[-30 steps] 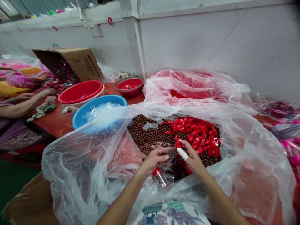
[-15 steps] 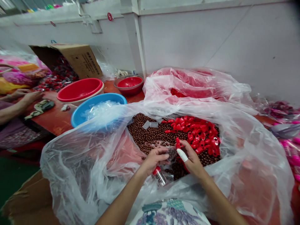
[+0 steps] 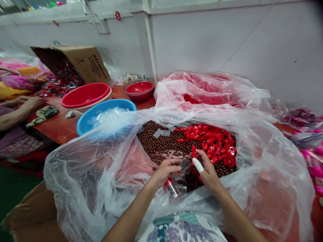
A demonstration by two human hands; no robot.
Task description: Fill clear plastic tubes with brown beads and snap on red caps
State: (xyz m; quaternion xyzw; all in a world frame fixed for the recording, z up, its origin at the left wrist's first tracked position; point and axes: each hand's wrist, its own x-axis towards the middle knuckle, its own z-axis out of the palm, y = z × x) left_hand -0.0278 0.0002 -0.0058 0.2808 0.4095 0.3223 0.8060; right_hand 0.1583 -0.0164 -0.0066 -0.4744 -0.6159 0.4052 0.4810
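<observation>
My left hand [image 3: 166,171] is closed on a small clear plastic piece [image 3: 185,164], pinched by its edge between thumb and fingers. In my right hand [image 3: 205,166], its thumb wrapped in white, a red plastic piece [image 3: 194,152] stands up between thumb and fingers. Both hands are over a plastic-lined heap of brown beads [image 3: 161,144]. Red plastic pieces [image 3: 217,143] with oval openings are piled on the beads. Below my left hand lies a clear tube with a red cap [image 3: 172,188], beside a clear plastic packet.
A blue basin [image 3: 82,126] of clear plastic pieces stands left, near a red basin [image 3: 85,95] and a smaller bowl [image 3: 138,89]. Behind lie a red-filled bag [image 3: 212,87] and a cardboard box [image 3: 87,65]. Another person's hands [image 3: 32,102] are at far left.
My right hand has shifted slightly right with the red piece, leaving a little more space from the left hand. The clear piece in my left hand now shows more fully.
</observation>
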